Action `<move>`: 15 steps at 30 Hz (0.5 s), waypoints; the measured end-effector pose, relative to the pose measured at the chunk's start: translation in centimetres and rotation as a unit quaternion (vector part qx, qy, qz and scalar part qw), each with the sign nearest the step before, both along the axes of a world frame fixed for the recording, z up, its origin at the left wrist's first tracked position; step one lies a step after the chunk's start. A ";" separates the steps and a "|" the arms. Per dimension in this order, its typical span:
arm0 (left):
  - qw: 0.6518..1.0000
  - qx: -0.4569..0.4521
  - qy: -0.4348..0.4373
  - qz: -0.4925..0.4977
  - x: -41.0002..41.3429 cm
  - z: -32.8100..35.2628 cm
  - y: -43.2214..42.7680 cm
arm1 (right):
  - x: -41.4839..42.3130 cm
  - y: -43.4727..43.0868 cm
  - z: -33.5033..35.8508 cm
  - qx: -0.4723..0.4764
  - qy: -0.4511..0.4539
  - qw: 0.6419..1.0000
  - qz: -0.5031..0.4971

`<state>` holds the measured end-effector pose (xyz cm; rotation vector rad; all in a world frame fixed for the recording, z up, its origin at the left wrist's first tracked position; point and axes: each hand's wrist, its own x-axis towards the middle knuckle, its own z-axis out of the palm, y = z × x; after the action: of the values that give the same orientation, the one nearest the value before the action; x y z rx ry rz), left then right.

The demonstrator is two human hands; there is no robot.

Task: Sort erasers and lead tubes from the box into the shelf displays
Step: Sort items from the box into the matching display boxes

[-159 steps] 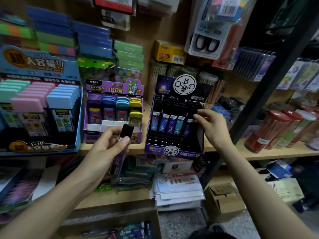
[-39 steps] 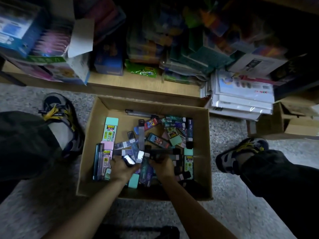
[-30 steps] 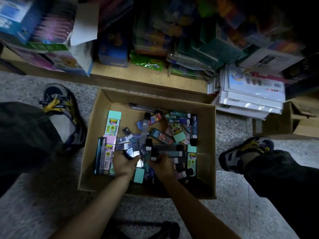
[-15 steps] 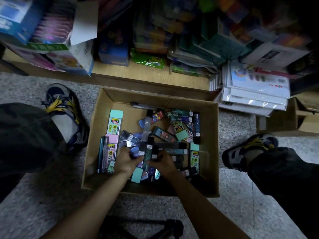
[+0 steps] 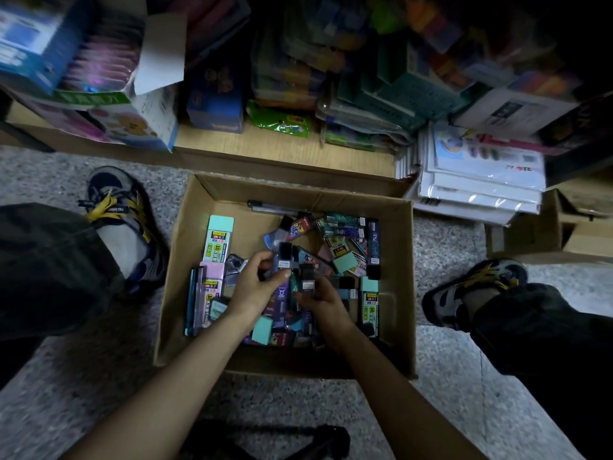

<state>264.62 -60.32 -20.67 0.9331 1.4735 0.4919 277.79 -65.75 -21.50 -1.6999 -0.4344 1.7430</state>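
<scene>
At near edge a dark stand-like object (image 5: 298, 439), too dim to identify. Both bare forearms reach forward into the open brown cardboard box (image 5: 170, 277) on speckled grey floor (image 5: 99, 386). On the left hand (image 5: 253, 288) the fingers are curled, thumb and fingertips pinching a black-capped purple lead tube (image 5: 284, 257), cap end pointing away from the person, raised over the pile. Half a second ago this hand sat lower and nearer, knuckles down in the pile; now it is higher and further forward, tube clear of the heap. Just beside it, nearly touching, the right hand (image 5: 323, 303), fingers curled round a black-capped teal lead tube (image 5: 306, 280); only slightly forward vs earlier frame. Five seconds back both hands were up at the shelf displays, now down in the box. Other loose lead tubes (image 5: 346, 227) jumbled in box middle and far right corner, layout as before. Along left side a mint-green sleeved eraser (image 5: 219, 239) lies flat, a pink sleeved eraser (image 5: 211, 283) nearer than it, another mint sleeved eraser (image 5: 369, 300) by right wall, a bare teal eraser block (image 5: 262, 330) near the left wrist. Either side of box, grey-and-yellow left shoe (image 5: 122, 220) and right shoe (image 5: 471, 290), unmoved. Beyond box a low wooden shelf (image 5: 282, 151) with blurred packaged stationery; at far right a stack of white plastic-wrapped packets (image 5: 481, 184), a small brown carton (image 5: 574, 227) beside it
</scene>
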 end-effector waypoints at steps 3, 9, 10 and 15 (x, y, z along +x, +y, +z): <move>0.999 -0.005 -0.017 0.037 0.8 0.4 0.5 | 0.0 1.2 1.4 0.026 0.014 0.999 -0.029; 0.956 -0.157 -0.188 0.162 1.5 2.9 0.9 | 0.4 2.0 4.5 0.080 0.025 0.996 -0.040; 0.954 -0.169 -0.194 0.151 1.6 3.5 1.0 | 0.5 2.0 5.1 0.086 0.027 0.995 -0.039; 0.951 -0.176 -0.224 0.118 2.2 6.4 1.0 | 1.1 1.4 7.6 0.146 -0.017 0.989 -0.012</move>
<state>266.85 -59.33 -14.23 0.3320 1.2030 0.5514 278.89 -64.30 -13.92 -1.5199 -0.6485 1.5484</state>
